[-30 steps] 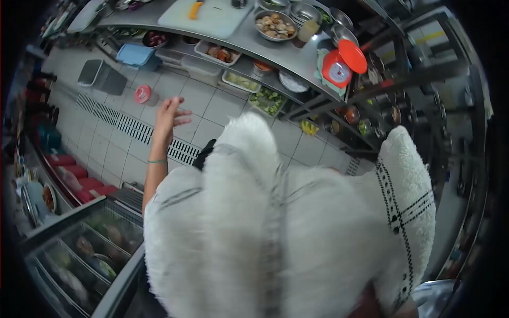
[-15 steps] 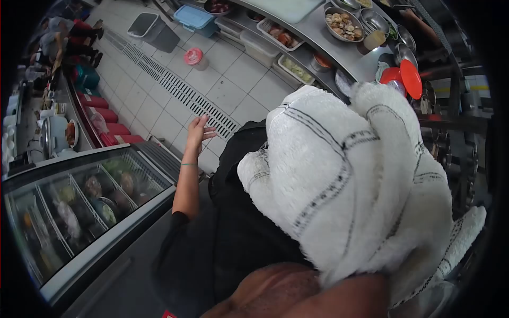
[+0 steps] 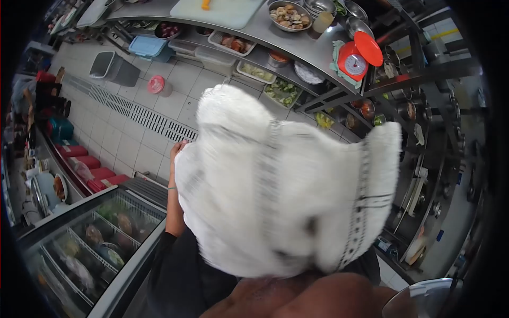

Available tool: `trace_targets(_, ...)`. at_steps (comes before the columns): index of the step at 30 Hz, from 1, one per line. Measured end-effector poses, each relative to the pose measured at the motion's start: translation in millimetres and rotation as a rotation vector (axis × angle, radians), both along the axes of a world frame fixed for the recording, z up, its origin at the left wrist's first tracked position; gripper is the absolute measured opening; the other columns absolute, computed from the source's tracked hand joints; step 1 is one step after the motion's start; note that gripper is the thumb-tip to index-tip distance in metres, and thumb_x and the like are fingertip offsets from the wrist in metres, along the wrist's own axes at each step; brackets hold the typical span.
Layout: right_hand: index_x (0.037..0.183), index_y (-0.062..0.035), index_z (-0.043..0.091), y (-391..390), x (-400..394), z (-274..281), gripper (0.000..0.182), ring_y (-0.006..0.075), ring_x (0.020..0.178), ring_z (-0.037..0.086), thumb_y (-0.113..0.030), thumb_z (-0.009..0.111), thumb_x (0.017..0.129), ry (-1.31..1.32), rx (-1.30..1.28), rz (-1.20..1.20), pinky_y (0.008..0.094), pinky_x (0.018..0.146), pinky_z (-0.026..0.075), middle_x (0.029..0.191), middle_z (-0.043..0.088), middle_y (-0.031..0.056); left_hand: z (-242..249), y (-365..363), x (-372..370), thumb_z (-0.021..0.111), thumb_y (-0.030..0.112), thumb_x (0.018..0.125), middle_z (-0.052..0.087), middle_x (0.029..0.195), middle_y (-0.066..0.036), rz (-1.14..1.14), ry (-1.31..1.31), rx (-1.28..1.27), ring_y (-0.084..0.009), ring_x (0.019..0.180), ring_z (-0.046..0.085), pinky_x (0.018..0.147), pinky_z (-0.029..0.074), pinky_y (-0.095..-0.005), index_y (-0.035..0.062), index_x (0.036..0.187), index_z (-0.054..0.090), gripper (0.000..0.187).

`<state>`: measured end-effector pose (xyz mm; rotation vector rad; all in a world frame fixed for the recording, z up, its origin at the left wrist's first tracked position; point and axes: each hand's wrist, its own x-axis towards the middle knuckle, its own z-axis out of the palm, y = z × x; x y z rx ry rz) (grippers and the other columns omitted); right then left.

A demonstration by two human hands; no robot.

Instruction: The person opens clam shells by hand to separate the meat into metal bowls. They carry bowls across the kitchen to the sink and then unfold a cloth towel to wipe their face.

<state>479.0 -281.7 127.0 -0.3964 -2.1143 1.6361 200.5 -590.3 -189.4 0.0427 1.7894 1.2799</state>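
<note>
A large white fluffy cloth (image 3: 228,175) with dark stitched stripes fills the middle of the head view, hanging close in front of me. It is somewhat blurred and spreads over most of my dark clothing. My left hand (image 3: 177,150) shows at the cloth's left edge, overlapped by it, and its fingers are mostly hidden; a thin band circles the wrist. My right hand is out of sight.
A glass-topped chest (image 3: 143,199) with sorted food packs stands at my left. Ahead runs a metal counter (image 3: 254,29) with a bowl of clams (image 3: 290,17) and a red dial scale (image 3: 354,63). A grey bin (image 3: 114,69) and a pink-lidded tub (image 3: 157,86) stand on the tiled floor.
The cloth has swung left and spread in front of me, partly covering my left hand, which was free with fingers apart. My view has turned right, bringing the scale and shelves into sight.
</note>
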Motion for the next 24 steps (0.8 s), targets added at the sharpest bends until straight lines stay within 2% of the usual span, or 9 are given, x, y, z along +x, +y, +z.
trace_targets(8, 0.119, -0.0067, 0.063, -20.3, 4.0, -40.8, 0.037, 0.0283, 0.106, 0.062, -0.015, 0.066, 0.083, -0.029, -0.199, -0.117, 0.0396, 0.094, 0.049, 0.117, 0.064, 0.0122, 1.8, -26.1, 10.8, 0.056, 0.031, 0.101, 0.062, 0.12, -0.014, -0.018, -0.088, 0.01, -0.022, 0.098, 0.062, 0.077, 0.054, -0.0329, 0.0002, 0.133, 0.047, 0.045)
trace_targets(19, 0.116, -0.0073, 0.064, -57.0, -29.1, -123.0, 0.037, 0.0303, 0.104, 0.062, -0.013, 0.067, 0.08, -0.138, -0.402, -0.1, 0.0412, 0.092, 0.049, 0.115, 0.065, 0.0128, 19.7, -52.0, -6.6, 0.059, 0.03, 0.1, 0.066, 0.109, -0.009, 0.022, -0.096, 0.081, -0.0169, 0.092, 0.061, 0.078, 0.052, -0.0294, -0.0005, 0.121, 0.057, 0.037)
trace_targets(22, 0.116, -0.0074, 0.064, -66.9, -39.0, -114.1, 0.037, 0.0308, 0.104, 0.062, -0.013, 0.068, 0.079, -0.148, -0.363, -0.11, 0.0417, 0.092, 0.049, 0.115, 0.065, 0.0129, 33.2, -56.5, -17.4, 0.059, 0.03, 0.1, 0.067, 0.106, -0.008, 0.034, -0.066, 0.177, -0.0155, 0.09, 0.061, 0.078, 0.052, -0.0284, -0.0007, 0.118, 0.06, 0.036)
trace_targets(24, 0.116, -0.0076, 0.064, -58.4, -47.0, -97.5, 0.037, 0.0312, 0.104, 0.062, -0.012, 0.068, 0.079, -0.135, -0.321, -0.117, 0.0419, 0.092, 0.049, 0.115, 0.065, 0.013, 51.1, -60.4, -23.8, 0.06, 0.03, 0.099, 0.067, 0.104, -0.007, 0.027, -0.041, 0.336, -0.0146, 0.089, 0.061, 0.078, 0.051, -0.0278, -0.0008, 0.116, 0.062, 0.035)
